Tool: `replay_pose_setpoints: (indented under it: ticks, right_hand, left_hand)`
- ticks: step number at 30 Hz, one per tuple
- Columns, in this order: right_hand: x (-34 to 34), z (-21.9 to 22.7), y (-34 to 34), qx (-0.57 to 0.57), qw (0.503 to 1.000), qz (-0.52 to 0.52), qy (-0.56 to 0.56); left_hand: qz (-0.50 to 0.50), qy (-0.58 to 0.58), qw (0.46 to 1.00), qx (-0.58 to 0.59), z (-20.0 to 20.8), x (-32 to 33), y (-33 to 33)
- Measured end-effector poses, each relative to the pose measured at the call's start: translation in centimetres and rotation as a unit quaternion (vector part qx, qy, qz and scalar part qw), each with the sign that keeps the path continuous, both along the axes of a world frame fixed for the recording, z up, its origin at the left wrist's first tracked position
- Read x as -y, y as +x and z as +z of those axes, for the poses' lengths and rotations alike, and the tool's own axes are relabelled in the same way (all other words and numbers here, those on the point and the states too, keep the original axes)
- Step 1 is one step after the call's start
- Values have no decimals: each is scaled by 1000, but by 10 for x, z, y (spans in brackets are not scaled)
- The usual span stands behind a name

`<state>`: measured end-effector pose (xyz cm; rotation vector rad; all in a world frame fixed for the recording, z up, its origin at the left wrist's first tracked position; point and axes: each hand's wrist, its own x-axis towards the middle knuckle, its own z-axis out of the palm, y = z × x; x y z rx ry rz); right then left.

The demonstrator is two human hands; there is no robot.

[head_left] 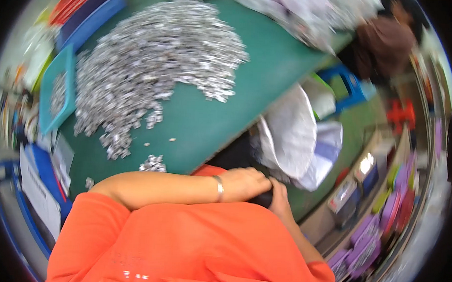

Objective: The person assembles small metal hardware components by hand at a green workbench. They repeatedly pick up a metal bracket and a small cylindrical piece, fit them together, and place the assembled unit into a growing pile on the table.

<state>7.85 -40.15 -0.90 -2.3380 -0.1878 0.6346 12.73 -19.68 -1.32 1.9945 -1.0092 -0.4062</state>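
Note:
My left hand [245, 184], with a metal bracelet at the wrist, reaches across my body to the table's near edge. Its fingers are curled and pressed together; whatever they hold is hidden. Close beside its fingertips is my right hand [280, 200], partly blurred, with most of its fingers out of sight. Both hands are low, over dark cloth at my lap. Just beyond them a white sack [289, 133] hangs open next to the table. A wide heap of small silvery metal pieces [159, 47] covers much of the green table [201, 125].
A turquoise basket [69, 91] with metal pieces stands at the table's left edge, near blue and red bins [90, 21]. Clear plastic bags [312, 16] lie at the back. To the right are a blue stool [347, 88], purple items on shelving [365, 238] and another person [386, 44].

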Motion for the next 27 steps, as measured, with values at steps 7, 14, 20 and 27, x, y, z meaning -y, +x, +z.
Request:
replay_pose_setpoints:
  ticks: [7,14,20,27]
  right_hand:
    - [6,-19,22,95,974,205,11]
    - [-42,10,38,94,966,238,36]
    - [-1,-22,0,80,991,-86,66]
    - [-10,-19,-19,-8,987,-122,100]
  left_hand:
    - [4,61,998,7,0,-15,-15]
    - [126,52,990,-16,10,-71,-39]
    - [95,20,995,-24,8,-68,-33]
    - [43,21,999,-17,0,-55,-25]
